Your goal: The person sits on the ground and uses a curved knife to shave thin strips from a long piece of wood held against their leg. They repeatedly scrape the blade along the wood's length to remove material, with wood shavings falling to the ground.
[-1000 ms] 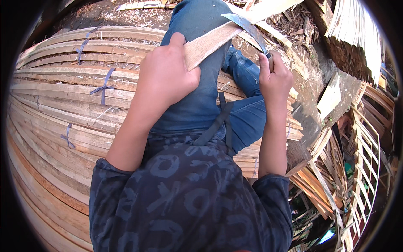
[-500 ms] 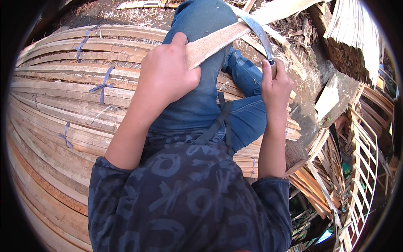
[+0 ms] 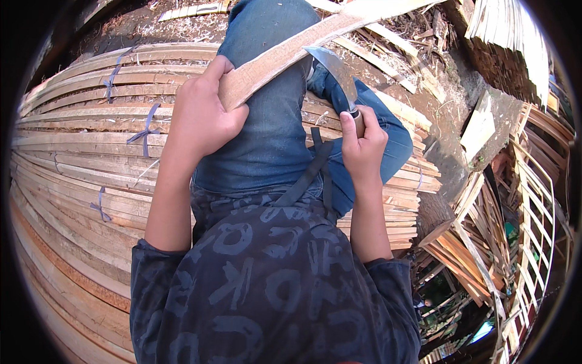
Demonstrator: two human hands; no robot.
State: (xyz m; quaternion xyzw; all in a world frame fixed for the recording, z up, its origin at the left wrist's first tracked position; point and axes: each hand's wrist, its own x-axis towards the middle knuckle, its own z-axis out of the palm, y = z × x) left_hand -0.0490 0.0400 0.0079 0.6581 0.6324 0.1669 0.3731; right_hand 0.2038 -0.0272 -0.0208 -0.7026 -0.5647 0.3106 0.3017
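Observation:
My left hand (image 3: 206,112) grips the near end of a long pale wooden slat (image 3: 282,56). The slat slants across my left thigh and runs up toward the top right of the view. In my right hand (image 3: 364,142) is a curved knife (image 3: 337,73), held by its short wooden handle with the thumb along it. The blade points up and left. Its tip lies by the slat's lower edge; whether the two touch I cannot tell.
Bundles of wooden strips (image 3: 79,145), tied with blue-purple cord (image 3: 145,128), lie under and left of me. Right of me are a cut log (image 3: 433,218), loose offcuts, a stack of thin slats (image 3: 503,36) and a wooden lattice (image 3: 536,242). Shavings litter the ground ahead.
My right hand and the knife have come down and left, nearer my body. The blade no longer lies across the slat. My left hand has shifted left and slightly down with the slat.

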